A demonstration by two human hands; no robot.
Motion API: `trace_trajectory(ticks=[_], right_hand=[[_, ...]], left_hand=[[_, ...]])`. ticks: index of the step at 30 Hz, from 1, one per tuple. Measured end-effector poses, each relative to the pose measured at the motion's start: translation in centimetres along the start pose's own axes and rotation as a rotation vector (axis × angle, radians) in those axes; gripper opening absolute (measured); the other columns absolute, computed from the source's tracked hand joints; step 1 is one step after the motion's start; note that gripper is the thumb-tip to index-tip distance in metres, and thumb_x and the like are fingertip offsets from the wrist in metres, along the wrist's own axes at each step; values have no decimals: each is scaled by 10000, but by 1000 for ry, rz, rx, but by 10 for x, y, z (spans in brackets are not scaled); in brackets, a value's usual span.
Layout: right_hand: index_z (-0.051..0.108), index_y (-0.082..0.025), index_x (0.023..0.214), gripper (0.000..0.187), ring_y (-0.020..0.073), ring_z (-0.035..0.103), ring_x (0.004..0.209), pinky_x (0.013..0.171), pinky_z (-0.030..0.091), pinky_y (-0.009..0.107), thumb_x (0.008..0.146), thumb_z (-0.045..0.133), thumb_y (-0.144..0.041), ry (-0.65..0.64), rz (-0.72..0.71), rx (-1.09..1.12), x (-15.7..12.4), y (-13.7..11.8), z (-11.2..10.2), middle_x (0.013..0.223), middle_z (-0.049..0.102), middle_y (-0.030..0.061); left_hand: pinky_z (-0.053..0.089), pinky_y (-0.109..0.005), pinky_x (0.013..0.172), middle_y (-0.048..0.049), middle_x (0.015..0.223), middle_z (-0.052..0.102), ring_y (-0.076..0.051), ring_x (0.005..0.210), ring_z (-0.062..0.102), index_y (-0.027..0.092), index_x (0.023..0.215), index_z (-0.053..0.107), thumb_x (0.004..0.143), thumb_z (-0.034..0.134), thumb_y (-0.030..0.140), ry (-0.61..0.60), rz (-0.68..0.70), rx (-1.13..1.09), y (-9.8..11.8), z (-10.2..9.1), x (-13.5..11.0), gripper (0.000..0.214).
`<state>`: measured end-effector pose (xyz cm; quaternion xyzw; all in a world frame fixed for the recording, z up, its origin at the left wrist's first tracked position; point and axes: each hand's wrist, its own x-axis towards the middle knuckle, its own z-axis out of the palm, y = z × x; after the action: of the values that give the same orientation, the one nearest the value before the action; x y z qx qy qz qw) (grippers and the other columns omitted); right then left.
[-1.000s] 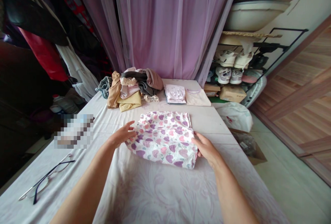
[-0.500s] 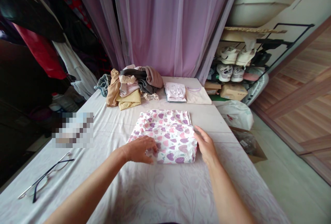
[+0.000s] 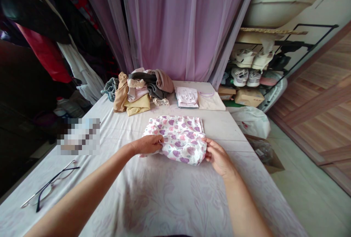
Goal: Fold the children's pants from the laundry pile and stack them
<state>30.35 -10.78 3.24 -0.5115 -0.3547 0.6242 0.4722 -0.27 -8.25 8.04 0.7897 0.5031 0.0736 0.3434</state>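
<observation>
A white cloth garment printed with purple and pink fruit-like shapes (image 3: 181, 140) lies folded over on the bed-like surface (image 3: 164, 200) in front of me. My left hand (image 3: 149, 144) pinches its near left part, fingers closed on the fabric. At the right edge, my right hand (image 3: 218, 155) grips the cloth's near corner between thumb and fingers. The near edge is lifted a little and wrinkled between the hands. Which kind of garment it is, I cannot tell.
Behind lies a heap of crumpled clothes (image 3: 142, 89). Right of it are a folded printed garment (image 3: 186, 97) and a pale folded top (image 3: 211, 101). Glasses (image 3: 49, 184) rest at the left. Beyond the right edge are a plastic bag (image 3: 253, 122) and a shoe rack with shoes (image 3: 245, 78).
Both hands have taken hold of the patterned cloth. Its near edge has been raised and drawn away from me, so the flat front flap is now bunched and shorter.
</observation>
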Motion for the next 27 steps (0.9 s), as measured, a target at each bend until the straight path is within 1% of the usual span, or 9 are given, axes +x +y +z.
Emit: trace_trajectory(ticks=[2,5,8,11,17,21,23,25,27], right_hand=[[653,-223,974,439,91,510,496,403,307,178,545,727,-287,-36,-12,-25,-2,-6,-1,723,667,-28],[636,-202,877,411,104,528,485,394,288,183,559,751,-436,69,-33,-137,5,-14,-1,682,666,-6],[598,-194,726,438,104,500,418,389,294,203,634,648,-619,254,-68,-340,23,-16,-1,596,653,23],[571,-206,628,456,103,451,374,397,327,228,696,553,-657,303,-88,-555,39,-13,-3,529,632,23],[692,-190,821,397,157,561,537,522,416,255,706,586,-555,214,-258,-736,44,-2,-12,590,628,-13],[685,-230,698,249,237,640,840,759,496,347,692,611,-468,313,-558,-911,39,-11,-10,892,704,71],[670,-245,674,219,270,613,1022,882,475,382,724,600,-446,265,-759,-928,36,-20,-5,1021,703,91],[667,-248,694,234,257,623,980,859,475,354,776,570,-445,176,-812,-949,35,-27,-2,920,713,72],[666,-238,733,278,212,625,766,711,466,292,817,531,-466,178,-709,-992,37,-30,1,714,671,31]], left_hand=[[409,-249,597,18,658,601,-166,634,547,244,818,651,741,573,271,-20,-13,-96,1,-12,7,112],[417,-229,601,26,685,631,-162,666,578,243,837,669,768,581,323,-26,-45,-110,5,-34,31,138],[428,-226,650,4,792,692,-166,732,617,229,914,689,819,557,344,191,-123,66,7,-54,64,199],[433,-249,699,-62,943,725,-205,832,650,198,1008,690,858,536,370,309,-177,189,1,-61,86,275],[443,-294,756,-105,1054,728,-282,944,664,229,1131,681,769,609,608,97,-172,279,-14,-45,75,529],[431,-340,825,-110,1022,729,-309,976,656,238,1046,713,757,656,471,125,-166,467,-10,-40,67,375],[429,-321,797,-101,938,732,-275,912,662,226,941,723,812,591,392,152,-150,486,-8,-44,69,248],[429,-291,745,-81,858,721,-235,828,657,216,886,711,841,548,356,164,-109,445,-7,-53,74,219],[430,-271,719,-59,824,709,-209,787,647,213,884,692,850,541,345,201,-101,415,-8,-62,80,203]])
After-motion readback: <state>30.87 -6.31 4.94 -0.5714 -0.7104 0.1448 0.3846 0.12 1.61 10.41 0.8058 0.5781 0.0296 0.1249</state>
